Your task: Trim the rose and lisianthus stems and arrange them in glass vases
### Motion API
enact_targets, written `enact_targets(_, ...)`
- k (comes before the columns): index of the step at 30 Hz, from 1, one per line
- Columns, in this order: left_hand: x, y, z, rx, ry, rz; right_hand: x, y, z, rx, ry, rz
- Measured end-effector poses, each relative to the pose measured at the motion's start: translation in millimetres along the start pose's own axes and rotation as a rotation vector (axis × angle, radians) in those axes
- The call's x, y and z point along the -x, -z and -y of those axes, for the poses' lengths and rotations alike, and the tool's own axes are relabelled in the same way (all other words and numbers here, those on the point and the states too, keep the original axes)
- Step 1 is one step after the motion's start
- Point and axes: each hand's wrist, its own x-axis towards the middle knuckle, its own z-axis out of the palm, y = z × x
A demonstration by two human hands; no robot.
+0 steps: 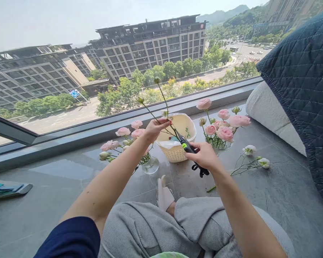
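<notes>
My left hand (pixel 156 129) pinches a green flower stem (pixel 164 100) that forks into closed buds at its top. Wrapped in my right hand (pixel 203 154) are black pruning shears (pixel 187 146) with a bright green patch, their blades up at the lower part of the stem. Whether the blades meet around the stem I cannot tell. Both hands are over a cream woven-pattern basket (pixel 174 154) with a white liner and a few green bits inside.
Pink flowers stand in a glass vase (pixel 150 165) left of the basket and another vase (pixel 223 144) right of it. Two white blooms on stems (pixel 249 165) lie on the grey tiles. A window frame (pixel 70 134) runs behind; a quilted blue cover (pixel 298 82) hangs at right.
</notes>
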Motion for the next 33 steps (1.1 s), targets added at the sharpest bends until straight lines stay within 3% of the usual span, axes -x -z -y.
enact_targets(10, 1.6, 13.3, 6.1, 0.066, -0.025, -0.150, -3.9, -11.1, -7.2, 0.007, -0.057, -0.058)
enact_targets(17, 27.3, 6.7, -7.4, -0.040, -0.099, -0.190, -9.3, -15.6, -15.0, -0.208, -0.054, -0.020)
enact_targets(22, 53.9, 2.9, -11.7, -0.086, -0.129, -0.209, -10.9, -22.9, -21.4, 0.059, 0.096, -0.304)
enact_targets(25, 68.8, 5.4, -9.7, -0.105, -0.137, -0.220, -8.9, -24.0, -22.6, 0.117, 0.149, -0.292)
enact_targets(28, 85.8, 6.5, -6.5, -0.132, -0.137, -0.243, -5.7, -19.5, -23.0, 0.072, 0.224, -0.183)
enact_targets(33, 123.1, 4.8, -0.5, -0.123, -0.095, -0.262, -4.2, -11.8, -36.1, -0.234, 0.239, 0.436)
